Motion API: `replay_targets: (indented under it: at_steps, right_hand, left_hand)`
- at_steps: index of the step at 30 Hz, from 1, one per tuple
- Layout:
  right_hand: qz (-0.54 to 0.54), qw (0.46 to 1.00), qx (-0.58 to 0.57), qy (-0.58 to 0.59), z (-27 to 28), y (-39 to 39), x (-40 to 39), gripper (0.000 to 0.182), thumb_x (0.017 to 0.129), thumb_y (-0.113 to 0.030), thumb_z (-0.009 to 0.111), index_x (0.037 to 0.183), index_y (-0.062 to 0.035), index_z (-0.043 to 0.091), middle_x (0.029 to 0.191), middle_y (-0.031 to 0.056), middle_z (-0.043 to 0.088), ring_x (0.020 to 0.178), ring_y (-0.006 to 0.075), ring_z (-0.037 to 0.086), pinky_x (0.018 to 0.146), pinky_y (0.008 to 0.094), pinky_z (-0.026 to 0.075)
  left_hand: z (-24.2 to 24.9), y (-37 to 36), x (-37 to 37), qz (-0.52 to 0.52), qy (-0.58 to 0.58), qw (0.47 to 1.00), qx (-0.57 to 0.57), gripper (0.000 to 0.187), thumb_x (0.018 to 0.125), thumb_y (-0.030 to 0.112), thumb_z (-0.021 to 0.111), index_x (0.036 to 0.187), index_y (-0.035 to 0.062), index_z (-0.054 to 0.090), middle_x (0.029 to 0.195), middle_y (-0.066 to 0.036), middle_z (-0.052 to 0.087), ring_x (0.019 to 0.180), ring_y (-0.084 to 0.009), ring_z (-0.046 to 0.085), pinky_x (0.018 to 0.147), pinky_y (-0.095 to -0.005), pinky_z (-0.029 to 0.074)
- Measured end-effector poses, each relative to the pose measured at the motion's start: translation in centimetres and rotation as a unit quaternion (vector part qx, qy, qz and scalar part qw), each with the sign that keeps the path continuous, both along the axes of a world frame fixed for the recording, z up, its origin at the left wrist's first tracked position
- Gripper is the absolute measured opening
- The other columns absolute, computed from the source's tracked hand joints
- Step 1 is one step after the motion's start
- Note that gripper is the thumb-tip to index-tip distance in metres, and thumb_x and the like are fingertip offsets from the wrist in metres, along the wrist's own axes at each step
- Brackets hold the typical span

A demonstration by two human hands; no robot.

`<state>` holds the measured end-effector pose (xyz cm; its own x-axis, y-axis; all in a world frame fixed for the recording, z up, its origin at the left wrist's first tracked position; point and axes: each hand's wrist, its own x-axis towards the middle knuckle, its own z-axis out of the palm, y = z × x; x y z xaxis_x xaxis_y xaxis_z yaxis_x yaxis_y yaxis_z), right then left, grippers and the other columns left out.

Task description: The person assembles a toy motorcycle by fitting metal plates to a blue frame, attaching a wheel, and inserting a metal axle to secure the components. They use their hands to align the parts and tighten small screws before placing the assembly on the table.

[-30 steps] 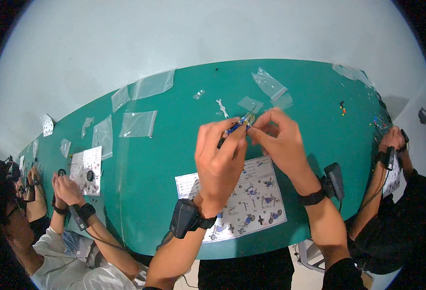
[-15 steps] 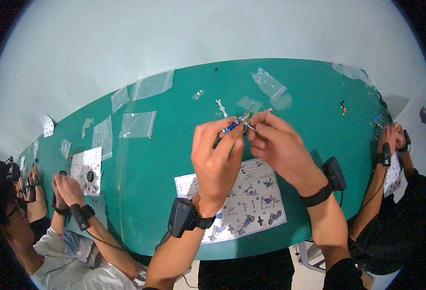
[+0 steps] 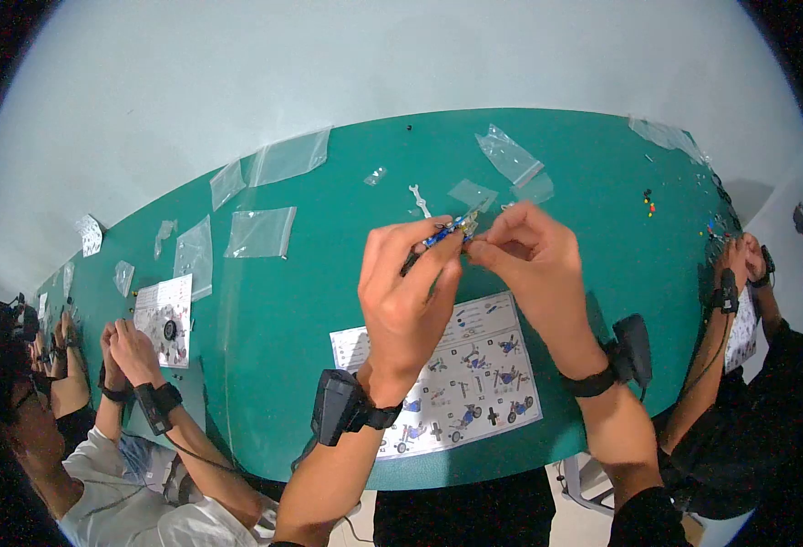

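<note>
My left hand (image 3: 411,292) is closed around a small blue-and-metal model assembly (image 3: 447,233), held above the table between thumb and fingertips. My right hand (image 3: 534,260) pinches thumb and index finger together at the assembly's right end; whatever lies between those fingertips is too small or hidden to name. Just beyond my left fingers lies a silver open-ended wrench (image 3: 419,200). Below both hands rests a printed instruction sheet (image 3: 474,392) with pictures of a blue wheeled model, partly covered by my left hand and wrist.
Clear plastic bags (image 3: 509,157) lie across the green table (image 3: 329,264), several of them at the left. Small coloured parts (image 3: 649,204) sit at the right. One co-worker's hands (image 3: 130,354) are near another sheet (image 3: 164,319) at left; another person's hands (image 3: 739,260) work at the right edge.
My right hand has turned at the assembly, its fingers now more upright and curled. The thin metal piece seen at its fingertips before is now hidden. My left hand stays nearly still.
</note>
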<state>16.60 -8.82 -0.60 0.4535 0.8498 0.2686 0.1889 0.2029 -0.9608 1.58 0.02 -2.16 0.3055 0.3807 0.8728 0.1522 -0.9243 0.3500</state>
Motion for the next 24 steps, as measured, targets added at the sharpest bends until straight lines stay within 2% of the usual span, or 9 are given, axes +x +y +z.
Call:
replay_targets:
  at_steps: [4, 10, 13, 16, 19, 22, 24]
  right_hand:
    - [-0.113, 0.966, 0.04, -0.228, 0.1, -0.1, -0.9, 0.019, 0.088, -0.005, 0.084, 0.096, -0.0024, 0.067, 0.09, 0.0082, 0.077, 0.084, 0.0162, 0.076, 0.072, 0.0304, 0.058]
    - [-0.091, 0.987, -0.019, -0.132, 0.3, -0.2, -1.7, 0.017, 0.089, -0.007, 0.083, 0.095, -0.0025, 0.068, 0.089, 0.0081, 0.077, 0.081, 0.0183, 0.076, 0.069, 0.033, 0.058]
    - [-0.091, 0.984, -0.024, -0.149, -0.1, 0.0, -1.6, 0.015, 0.093, -0.006, 0.078, 0.101, -0.0033, 0.066, 0.087, 0.0083, 0.075, 0.083, 0.0198, 0.077, 0.068, 0.0334, 0.058]
    - [-0.073, 0.996, 0.007, -0.051, -0.6, 0.6, -1.1, 0.016, 0.098, -0.007, 0.073, 0.11, -0.0046, 0.063, 0.084, 0.0067, 0.068, 0.076, 0.0174, 0.07, 0.064, 0.0321, 0.053]
    - [-0.025, 0.99, 0.111, -0.088, -3.2, 2.2, 0.3, 0.02, 0.102, -0.007, 0.069, 0.118, -0.0057, 0.059, 0.083, 0.0052, 0.062, 0.066, 0.0131, 0.058, 0.059, 0.0312, 0.046]
    - [-0.016, 0.997, 0.017, -0.071, -1.7, 0.8, -0.6, 0.019, 0.101, -0.008, 0.071, 0.118, -0.0053, 0.065, 0.077, 0.0027, 0.058, 0.061, 0.0101, 0.047, 0.055, 0.031, 0.039]
    - [-0.047, 0.991, 0.0, -0.122, -0.9, 0.4, -1.1, 0.018, 0.099, -0.009, 0.074, 0.117, -0.0053, 0.07, 0.073, 0.0022, 0.056, 0.059, 0.0098, 0.047, 0.054, 0.0312, 0.037]
  left_hand:
    - [-0.1, -0.2, 0.3, 0.009, -0.006, 1.0, -0.008, 0.033, 0.075, -0.009, 0.081, 0.105, 0.0037, 0.079, 0.11, -0.009, 0.075, 0.096, -0.0294, 0.068, 0.076, -0.0375, 0.057]
    - [-0.7, -0.3, 0.5, 0.049, -0.015, 0.998, -0.043, 0.026, 0.078, -0.008, 0.081, 0.101, 0.0029, 0.08, 0.109, -0.01, 0.075, 0.095, -0.0294, 0.068, 0.077, -0.0374, 0.057]
    - [-0.5, -0.2, 0.3, 0.043, -0.013, 0.996, -0.072, 0.023, 0.081, -0.006, 0.08, 0.102, 0.0038, 0.08, 0.11, -0.01, 0.076, 0.097, -0.0285, 0.07, 0.083, -0.0377, 0.057]
    - [-0.5, 0.1, 0.2, 0.026, 0.001, 0.997, -0.075, 0.022, 0.083, -0.005, 0.08, 0.103, 0.0047, 0.081, 0.111, -0.01, 0.077, 0.1, -0.028, 0.07, 0.087, -0.0379, 0.056]
    - [-0.4, 0.3, 0.0, 0.03, 0.022, 0.998, -0.043, 0.024, 0.082, -0.004, 0.08, 0.104, 0.0039, 0.081, 0.111, -0.01, 0.075, 0.1, -0.0299, 0.068, 0.084, -0.0392, 0.056]
    - [-0.4, 0.3, 0.0, 0.044, 0.032, 0.998, -0.022, 0.025, 0.081, -0.003, 0.081, 0.105, 0.0036, 0.081, 0.112, -0.01, 0.074, 0.1, -0.031, 0.067, 0.083, -0.0402, 0.057]
    - [-0.3, 0.4, -0.2, 0.051, 0.036, 0.998, -0.013, 0.025, 0.081, -0.003, 0.081, 0.105, 0.0034, 0.081, 0.112, -0.009, 0.074, 0.1, -0.0311, 0.067, 0.083, -0.0405, 0.057]
